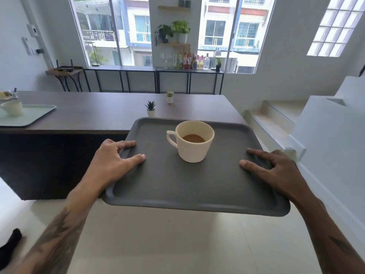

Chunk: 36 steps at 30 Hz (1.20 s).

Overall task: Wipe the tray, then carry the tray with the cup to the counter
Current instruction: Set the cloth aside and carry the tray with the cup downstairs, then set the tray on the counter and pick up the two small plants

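A dark grey tray is held level in the air above the pale floor, its far edge over the near edge of the dark wooden counter. A cream cup with brown drink in it stands upright on the tray's far middle, handle to the left. My left hand grips the tray's left rim, thumb on top. My right hand grips the right rim the same way.
On the counter stand two small potted plants just beyond the tray, and at the far left a light green tray with a white cup. White steps rise at the right. Bottles and glasses line a shelf by the windows.
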{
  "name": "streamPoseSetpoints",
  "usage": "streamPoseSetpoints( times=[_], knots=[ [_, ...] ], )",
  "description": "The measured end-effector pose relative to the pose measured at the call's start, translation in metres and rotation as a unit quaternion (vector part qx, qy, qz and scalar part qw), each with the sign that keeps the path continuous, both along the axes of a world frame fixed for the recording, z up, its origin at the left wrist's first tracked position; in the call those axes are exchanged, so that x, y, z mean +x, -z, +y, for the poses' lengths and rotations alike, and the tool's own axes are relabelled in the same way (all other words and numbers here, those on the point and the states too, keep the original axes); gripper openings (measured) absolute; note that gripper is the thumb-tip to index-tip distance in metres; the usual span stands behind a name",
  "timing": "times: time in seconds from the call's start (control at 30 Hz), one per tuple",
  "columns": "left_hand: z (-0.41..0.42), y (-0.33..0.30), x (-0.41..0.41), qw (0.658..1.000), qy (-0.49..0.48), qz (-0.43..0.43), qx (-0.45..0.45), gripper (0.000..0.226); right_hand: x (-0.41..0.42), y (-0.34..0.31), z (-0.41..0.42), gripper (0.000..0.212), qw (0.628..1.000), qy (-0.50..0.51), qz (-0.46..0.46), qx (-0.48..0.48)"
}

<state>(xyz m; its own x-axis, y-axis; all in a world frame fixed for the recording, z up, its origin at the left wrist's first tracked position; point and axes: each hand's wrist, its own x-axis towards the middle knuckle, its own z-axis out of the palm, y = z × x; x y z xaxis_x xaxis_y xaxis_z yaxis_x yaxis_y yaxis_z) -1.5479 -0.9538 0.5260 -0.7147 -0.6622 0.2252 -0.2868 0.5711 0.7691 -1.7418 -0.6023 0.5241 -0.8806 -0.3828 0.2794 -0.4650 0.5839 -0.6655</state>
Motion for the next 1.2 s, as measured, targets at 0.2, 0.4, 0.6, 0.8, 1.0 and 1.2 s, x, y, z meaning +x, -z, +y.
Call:
streamPoseSetpoints(
  times=[0.2,0.4,0.6,0.8,1.0,1.2],
  knots=[
    [-0.056,0.006,-0.15,0.999,-0.033,0.004,-0.011,0.06,-0.171,0.003,-0.068,0.053,1.0,-0.021,0.018,-0.001],
    [-0.117,0.021,-0.288,0.999,-0.041,-0.011,-0.027,0.062,-0.32,0.016,-0.135,0.061,0.998,-0.03,0.042,0.019],
    [-0.183,0.059,-0.424,0.996,-0.055,-0.045,-0.048,0.06,-0.444,0.061,-0.204,0.059,0.998,-0.011,0.044,0.036],
    [-0.232,0.095,-0.523,0.985,-0.074,-0.153,-0.029,0.061,-0.54,0.109,-0.28,0.068,0.999,-0.016,0.014,0.045],
    [-0.257,0.133,-0.576,0.969,-0.107,-0.22,-0.033,0.058,-0.599,0.159,-0.321,0.074,0.997,-0.018,-0.003,0.072],
    [-0.265,0.155,-0.603,0.956,-0.128,-0.256,-0.07,0.056,-0.617,0.173,-0.336,0.056,0.991,0.002,0.028,0.127]
  ],
)
